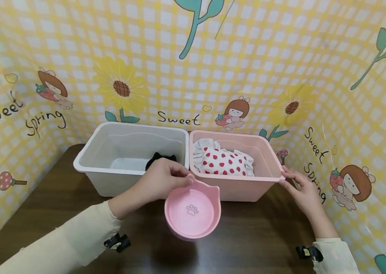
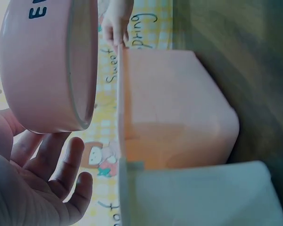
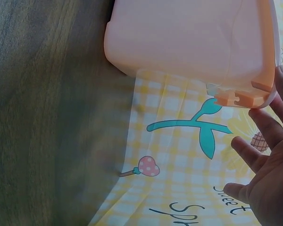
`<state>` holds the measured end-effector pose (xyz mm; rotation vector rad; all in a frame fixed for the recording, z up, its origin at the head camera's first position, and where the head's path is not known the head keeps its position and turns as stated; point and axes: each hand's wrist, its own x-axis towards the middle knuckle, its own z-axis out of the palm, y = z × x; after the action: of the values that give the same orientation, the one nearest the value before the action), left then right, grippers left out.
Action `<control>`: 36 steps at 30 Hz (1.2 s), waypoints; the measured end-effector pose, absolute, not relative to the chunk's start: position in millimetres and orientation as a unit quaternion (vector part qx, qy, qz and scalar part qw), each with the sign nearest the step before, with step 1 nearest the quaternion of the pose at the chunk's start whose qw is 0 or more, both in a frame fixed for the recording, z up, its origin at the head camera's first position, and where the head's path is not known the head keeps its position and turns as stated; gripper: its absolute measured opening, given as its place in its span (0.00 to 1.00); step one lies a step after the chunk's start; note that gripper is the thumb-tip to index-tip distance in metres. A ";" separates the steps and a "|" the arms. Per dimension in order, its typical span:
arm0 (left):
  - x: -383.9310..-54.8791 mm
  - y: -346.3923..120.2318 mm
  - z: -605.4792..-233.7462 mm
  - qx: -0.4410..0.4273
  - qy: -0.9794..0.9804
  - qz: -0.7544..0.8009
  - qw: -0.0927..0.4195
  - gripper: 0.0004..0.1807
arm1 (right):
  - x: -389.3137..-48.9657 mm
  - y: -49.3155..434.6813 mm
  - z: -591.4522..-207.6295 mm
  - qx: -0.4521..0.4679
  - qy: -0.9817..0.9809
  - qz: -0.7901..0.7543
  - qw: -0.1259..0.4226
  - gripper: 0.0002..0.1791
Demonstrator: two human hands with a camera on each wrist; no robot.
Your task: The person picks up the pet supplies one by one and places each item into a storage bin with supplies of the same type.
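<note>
My left hand (image 1: 158,182) pinches the eared rim of a pink cat-shaped pet bowl (image 1: 193,215), holding it above the table in front of the bins. The bowl is tilted so its inside, with a paw print, faces the head camera. In the left wrist view, dark lettering shows on the bowl's side (image 2: 42,70). At the right, my right hand (image 1: 304,194) grips the front right corner of the rim of a pink bin (image 1: 234,188). Inside that bin lies a white ruffled cushion (image 1: 225,161) with red strawberry-like prints.
A white-grey bin (image 1: 110,182) stands against the pink bin's left side, with a black eared object (image 1: 155,156) inside, partly hidden by my left hand. Both bins stand on a dark wooden table (image 1: 240,239). A yellow checked cloth (image 1: 165,83) covers the back and sides.
</note>
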<state>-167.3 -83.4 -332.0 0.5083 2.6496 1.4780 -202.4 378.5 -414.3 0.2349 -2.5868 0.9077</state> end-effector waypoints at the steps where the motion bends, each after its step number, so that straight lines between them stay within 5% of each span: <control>1: -168.5 -85.8 -329.3 0.163 0.861 0.480 0.031 0.04 | -202.3 378.5 -413.9 0.084 -0.922 0.324 0.193 0.20; 19: -200.2 -132.4 -292.9 0.146 0.864 0.482 0.006 0.09 | -202.6 384.4 -415.1 0.082 -0.925 0.316 0.194 0.20; 36: -230.5 -204.0 -248.7 0.107 0.911 0.391 -0.077 0.16 | -200.1 381.6 -416.7 0.079 -0.925 0.306 0.211 0.19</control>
<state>-230.5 -204.0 -248.7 0.3526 3.0107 1.2938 -200.1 381.6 -416.7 0.2203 -2.5713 0.8497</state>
